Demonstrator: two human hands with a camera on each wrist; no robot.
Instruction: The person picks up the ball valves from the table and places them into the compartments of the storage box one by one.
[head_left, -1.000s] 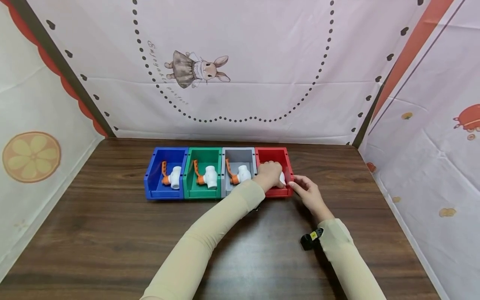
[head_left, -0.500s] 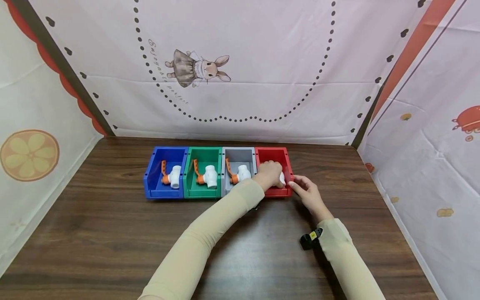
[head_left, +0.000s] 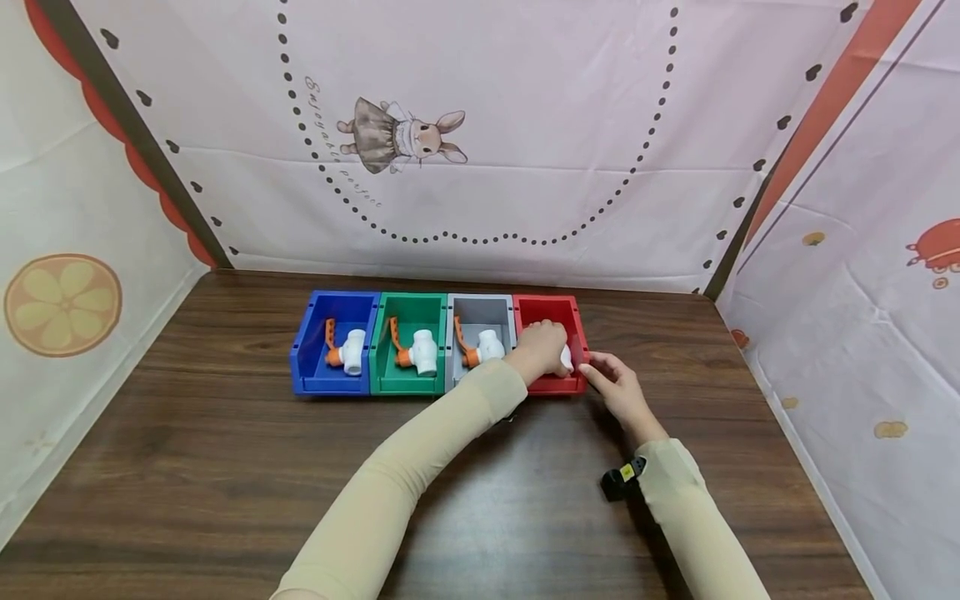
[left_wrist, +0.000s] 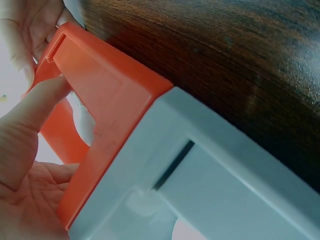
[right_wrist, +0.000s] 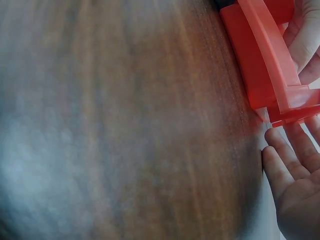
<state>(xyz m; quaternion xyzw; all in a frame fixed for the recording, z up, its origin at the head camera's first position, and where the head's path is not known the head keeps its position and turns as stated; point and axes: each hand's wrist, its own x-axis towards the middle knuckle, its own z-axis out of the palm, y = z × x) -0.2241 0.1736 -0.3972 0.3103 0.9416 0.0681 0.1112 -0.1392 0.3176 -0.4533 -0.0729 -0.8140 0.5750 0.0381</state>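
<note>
My left hand (head_left: 542, 346) reaches down into the red bin (head_left: 551, 310) at the right end of a row, fingers bent around a white ball valve (head_left: 566, 358) partly hidden beneath it. In the left wrist view the thumb (left_wrist: 42, 100) dips behind the bin's front wall, close to the white valve body (left_wrist: 84, 124). My right hand (head_left: 617, 392) stands at the red bin's outer right side. Its fingers (right_wrist: 300, 145) reach out fairly straight, with fingertips right at the bin wall in the right wrist view.
A blue bin (head_left: 330, 386), a green bin (head_left: 408, 386) and a grey bin (head_left: 480, 308) adjoin the red one. Each holds a white valve with an orange handle. The bins stand on a dark wooden table (head_left: 225, 467), with printed cloth walls (head_left: 525, 100) at the back and sides.
The head view has shifted slightly. Both hands keep their places at the red bin.
</note>
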